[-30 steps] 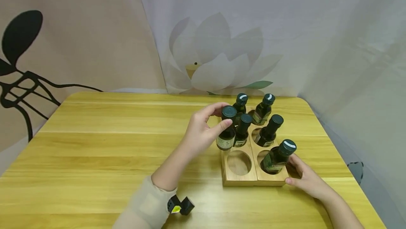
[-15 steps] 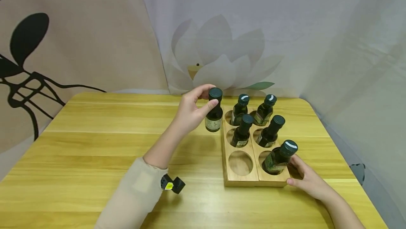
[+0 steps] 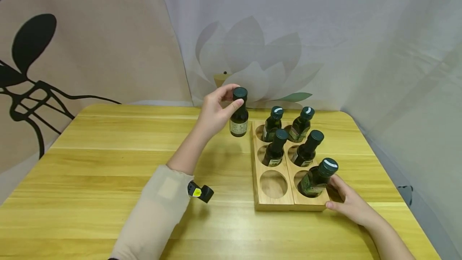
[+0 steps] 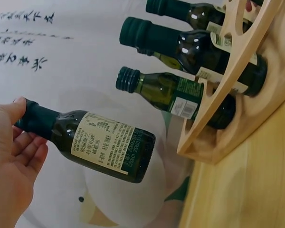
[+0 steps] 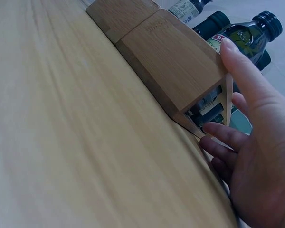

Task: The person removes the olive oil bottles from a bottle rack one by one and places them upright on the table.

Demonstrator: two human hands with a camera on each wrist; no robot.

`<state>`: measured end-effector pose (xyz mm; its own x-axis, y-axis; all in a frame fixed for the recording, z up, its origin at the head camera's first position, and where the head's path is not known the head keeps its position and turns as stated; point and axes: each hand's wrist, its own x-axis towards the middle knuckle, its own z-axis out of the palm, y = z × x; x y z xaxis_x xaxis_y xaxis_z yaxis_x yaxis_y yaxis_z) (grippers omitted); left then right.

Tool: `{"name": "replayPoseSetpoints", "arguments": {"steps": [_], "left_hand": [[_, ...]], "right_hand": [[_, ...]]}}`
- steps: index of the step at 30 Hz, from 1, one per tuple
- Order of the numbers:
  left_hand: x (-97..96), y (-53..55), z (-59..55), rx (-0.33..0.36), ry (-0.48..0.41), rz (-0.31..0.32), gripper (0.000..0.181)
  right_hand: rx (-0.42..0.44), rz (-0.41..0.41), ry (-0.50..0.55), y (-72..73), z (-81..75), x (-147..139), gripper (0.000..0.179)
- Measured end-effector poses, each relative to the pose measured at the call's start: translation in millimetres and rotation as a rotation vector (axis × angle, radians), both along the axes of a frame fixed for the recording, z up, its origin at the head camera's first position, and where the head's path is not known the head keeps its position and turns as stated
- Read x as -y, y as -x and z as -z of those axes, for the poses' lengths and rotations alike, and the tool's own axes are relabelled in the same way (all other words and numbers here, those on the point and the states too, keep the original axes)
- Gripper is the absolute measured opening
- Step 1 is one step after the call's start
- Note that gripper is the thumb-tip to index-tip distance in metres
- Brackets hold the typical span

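Observation:
My left hand (image 3: 213,111) pinches a small dark olive oil bottle (image 3: 238,121) by its capped neck. The bottle hangs upright above the table, left of the wooden rack (image 3: 272,207); its pale printed label (image 4: 102,142) faces the left wrist camera. Several similar bottles stand in the rack's round holes, among them a near right bottle (image 3: 313,182) that leans a little. The front left hole (image 3: 273,184) is vacant. At the rack's near right corner, my right hand (image 3: 348,202) holds on, thumb at the upper edge and curved fingers (image 5: 223,135) at the open end.
The yellow wood-grain table (image 3: 108,180) extends left of the rack. Behind it hangs a pale cloth (image 3: 252,51) printed with a lotus and dark characters. A small black camera (image 3: 200,192) is strapped to the left sleeve.
My left hand has carried the bottle up and leftward, away from the rack and its other bottles. My right hand has stayed at the rack's corner.

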<state>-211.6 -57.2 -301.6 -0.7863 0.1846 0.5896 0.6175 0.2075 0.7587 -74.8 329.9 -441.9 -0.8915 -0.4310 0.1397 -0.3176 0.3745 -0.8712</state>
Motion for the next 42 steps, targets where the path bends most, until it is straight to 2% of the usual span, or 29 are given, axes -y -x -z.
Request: {"name": "replayPoseSetpoints", "arguments": {"steps": [13,29,35,42], "left_hand": [[2.5,12.1,13.2,0.035,-0.012,-0.021,0.03],[4.8,16.5,51.5,0.067,0.01,-0.051,0.032],[5.9,15.8,63.3,0.082,0.009,-0.051,0.032],[5.7,16.2,74.1,0.066,0.025,-0.059,0.031]], "right_hand": [[-0.03,-0.01,0.013,2.9,4.9,-2,0.076],[-0.002,0.017,-0.014,-0.1,1.9,-1,0.077],[0.012,0.023,-0.018,-1.4,-0.7,1,0.077],[0.01,0.028,-0.018,-0.7,0.3,1,0.077]]}}
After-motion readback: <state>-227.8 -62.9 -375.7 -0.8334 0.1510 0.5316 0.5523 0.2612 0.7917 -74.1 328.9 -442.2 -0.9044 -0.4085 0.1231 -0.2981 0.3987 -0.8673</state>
